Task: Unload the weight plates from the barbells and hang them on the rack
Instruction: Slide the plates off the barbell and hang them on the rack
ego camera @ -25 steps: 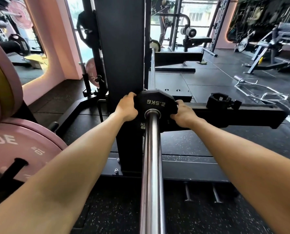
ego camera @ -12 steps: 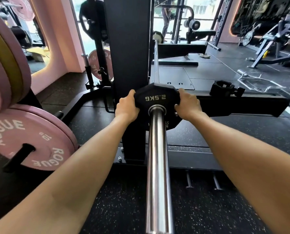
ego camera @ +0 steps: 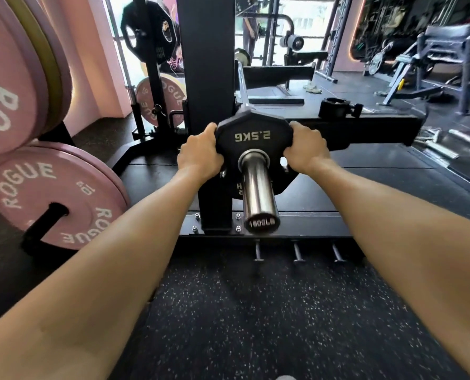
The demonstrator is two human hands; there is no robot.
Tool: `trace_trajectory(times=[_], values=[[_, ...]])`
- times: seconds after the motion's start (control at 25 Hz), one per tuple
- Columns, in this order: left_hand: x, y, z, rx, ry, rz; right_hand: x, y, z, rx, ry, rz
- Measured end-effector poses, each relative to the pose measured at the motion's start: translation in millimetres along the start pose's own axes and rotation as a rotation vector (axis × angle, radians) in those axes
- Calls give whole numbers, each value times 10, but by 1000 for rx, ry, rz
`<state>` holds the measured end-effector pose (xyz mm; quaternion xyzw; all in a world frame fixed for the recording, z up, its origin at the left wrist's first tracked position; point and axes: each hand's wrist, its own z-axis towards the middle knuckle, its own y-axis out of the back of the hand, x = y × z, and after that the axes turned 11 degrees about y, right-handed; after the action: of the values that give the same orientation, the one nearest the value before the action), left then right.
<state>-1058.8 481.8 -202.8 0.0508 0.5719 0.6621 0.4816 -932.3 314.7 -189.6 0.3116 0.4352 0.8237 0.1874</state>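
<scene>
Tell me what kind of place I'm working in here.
A gym, most likely its free-weight area: pink ROGUE bumper plates hang on storage pegs, a 2.5KG plate sits on a barbell sleeve, and benches stand on rubber flooring.

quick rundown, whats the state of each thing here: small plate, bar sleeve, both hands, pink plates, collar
2.5kg plate: on the sleeve, gripped at both edges
bar sleeve: bare in front of the plate
left hand: grip on the plate's left edge
right hand: grip on its right edge
pink plates: hung on rack pegs
collar: off the bar, resting on the rack beam
</scene>
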Motion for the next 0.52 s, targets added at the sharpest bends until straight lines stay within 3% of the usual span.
trace_trajectory(times=[0.52], values=[[97, 782, -1542, 18, -98, 42, 404, 575, -1628, -4, 41, 19]])
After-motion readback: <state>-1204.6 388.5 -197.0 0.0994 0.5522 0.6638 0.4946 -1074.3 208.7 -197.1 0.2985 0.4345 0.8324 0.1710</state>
